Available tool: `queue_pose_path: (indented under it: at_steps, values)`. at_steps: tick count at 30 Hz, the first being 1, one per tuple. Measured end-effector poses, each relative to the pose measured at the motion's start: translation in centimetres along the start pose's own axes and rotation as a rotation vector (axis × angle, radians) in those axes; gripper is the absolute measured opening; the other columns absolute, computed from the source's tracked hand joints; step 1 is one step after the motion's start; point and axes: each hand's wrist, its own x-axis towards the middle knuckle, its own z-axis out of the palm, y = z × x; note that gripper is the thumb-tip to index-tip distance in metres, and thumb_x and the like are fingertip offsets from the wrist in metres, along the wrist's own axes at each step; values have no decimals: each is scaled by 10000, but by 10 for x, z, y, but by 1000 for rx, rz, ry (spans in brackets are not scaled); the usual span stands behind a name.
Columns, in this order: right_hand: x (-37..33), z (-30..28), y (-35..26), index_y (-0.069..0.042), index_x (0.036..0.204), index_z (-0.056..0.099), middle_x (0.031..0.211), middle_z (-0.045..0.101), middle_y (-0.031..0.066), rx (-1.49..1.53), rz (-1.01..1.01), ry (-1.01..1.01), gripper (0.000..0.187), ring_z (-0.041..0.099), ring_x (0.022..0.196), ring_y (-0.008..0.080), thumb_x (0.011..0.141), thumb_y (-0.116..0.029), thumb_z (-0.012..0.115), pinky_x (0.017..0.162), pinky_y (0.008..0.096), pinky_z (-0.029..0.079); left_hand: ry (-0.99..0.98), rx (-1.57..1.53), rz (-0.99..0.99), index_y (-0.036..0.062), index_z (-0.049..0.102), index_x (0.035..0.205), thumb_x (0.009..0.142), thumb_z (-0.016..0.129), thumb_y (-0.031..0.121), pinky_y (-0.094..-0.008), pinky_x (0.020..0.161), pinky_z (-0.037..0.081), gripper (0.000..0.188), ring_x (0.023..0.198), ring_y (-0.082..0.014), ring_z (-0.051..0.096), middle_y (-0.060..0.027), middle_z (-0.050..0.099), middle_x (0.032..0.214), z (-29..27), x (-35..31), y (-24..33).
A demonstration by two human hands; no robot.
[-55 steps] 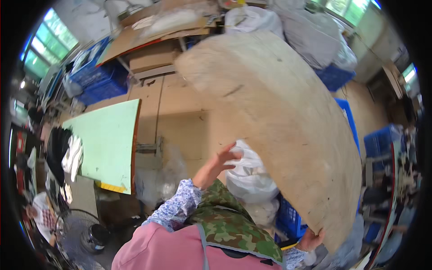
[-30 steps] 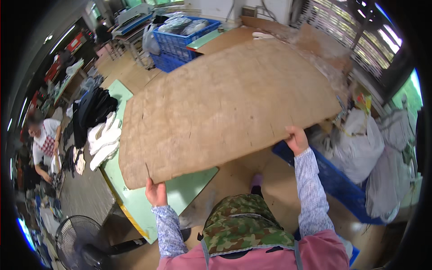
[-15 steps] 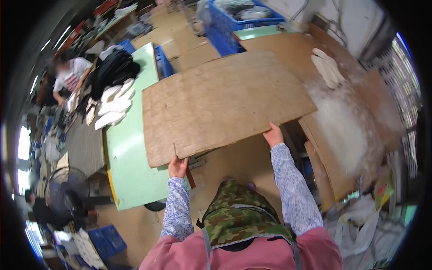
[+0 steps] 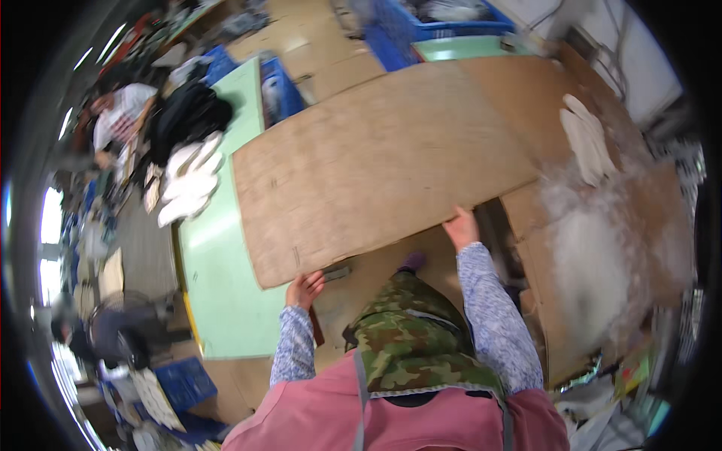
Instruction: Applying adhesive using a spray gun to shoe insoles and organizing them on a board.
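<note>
Two bare hands are on one big brown board (image 4: 383, 150), sprawling across twelve o'clock! Right hand (image 4: 462, 228), at three o'clock from mid-view: that grip is clamped on the near edge, thumb above, fingers tucked beneath. Left hand (image 4: 304, 289), at seven: fingertips up against the same edge, fingers a little spread; whether that grip is clamped, I cannot tell. Look at the span: the board's nine o'clock end lies over the green tabletop (image 4: 226, 289), its three o'clock end over the brown tabletop (image 4: 665, 207). White cloth pieces (image 4: 192, 180) and a black heap (image 4: 192, 116) crowd the green one between nine and ten; more white pieces (image 4: 590, 143) lie at two. As for writing, small dark marks (image 4: 295, 255) sit near the board's seven o'clock corner, too blurred to read.
</note>
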Motion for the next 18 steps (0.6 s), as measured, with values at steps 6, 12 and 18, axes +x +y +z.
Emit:
queue_pose_path:
  at_steps: [6, 12, 18]
  values:
    - [14, 23, 9, -77, 1187, 530, 1200, 572, 102, 189, -16, 3, 325, 540, 1112, 278, 863, -66, 556, 901, 498, 449, 269, -62, 126, 106, 444, 907, 965, 413, 394, -379, 762, 485, 296, 854, -294, 581, -125, 606, 926, 12, 56, 6]
    - [-2, 29, -5, -27, 1075, 571, 987, 641, 84, -289, 258, 90, 285, 639, 868, 193, 847, -183, 643, 759, 338, 536, -67, 156, -71, 136, 546, 810, 908, 538, 369, -338, 617, 469, 252, 690, -184, 555, -22, 575, 710, 66, 60, -7]
    - [-74, 13, -44, -28, 932, 640, 766, 641, 29, -637, 122, -87, 263, 593, 675, 77, 840, -273, 673, 604, 218, 475, -568, 638, 254, 104, 540, 884, 902, 585, 197, -265, 621, 424, 104, 693, -117, 518, -3, 537, 753, 249, 30, -8]
